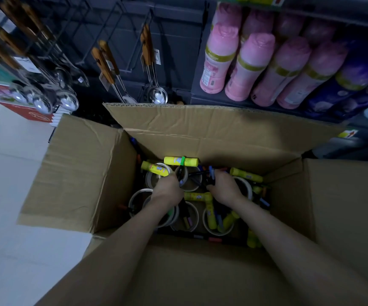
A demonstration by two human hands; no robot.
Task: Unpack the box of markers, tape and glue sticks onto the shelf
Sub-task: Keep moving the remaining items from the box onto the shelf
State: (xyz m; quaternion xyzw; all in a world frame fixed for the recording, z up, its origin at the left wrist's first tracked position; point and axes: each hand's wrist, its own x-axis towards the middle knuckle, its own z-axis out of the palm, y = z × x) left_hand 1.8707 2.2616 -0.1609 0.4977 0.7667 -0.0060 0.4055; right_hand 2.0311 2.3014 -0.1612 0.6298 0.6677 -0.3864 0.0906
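Step in hand: removal of stock from the box point(211, 127), which stands on the floor with all four flaps folded out, in front of the shelf point(222, 102). Both forearms reach down into the box towards its far wall.

Left hand point(167, 187): the grip is closed, fingers curled round a green-capped marker point(182, 165) that stands up out of the hand and crosses one of the glue sticks point(174, 161) lying against the far wall.

Right hand point(225, 187): the grip is closed on a small bundle of blue-capped markers point(211, 173), held just beside the left hand's marker.

Contents not yet removed: tape rolls point(138, 197) lie flat across the box floor from the left wall to the right wall. More yellow glue sticks and loose markers lie over and inside them, with several gathered in the near-right corner.

Progress, as judged: early. The box looks largely full.

Next move calls for:
1. Lift both hands straight up, clear of the far flap.
2. Carry the markers to the shelf. The visible tier is packed with pink bottles point(251, 67), so a free space must be found elsewhere.
3. Keep the bundle tight; loose markers could slip back among the rolls.

Spoons point(156, 93) hang on hooks to the left of the shelf.
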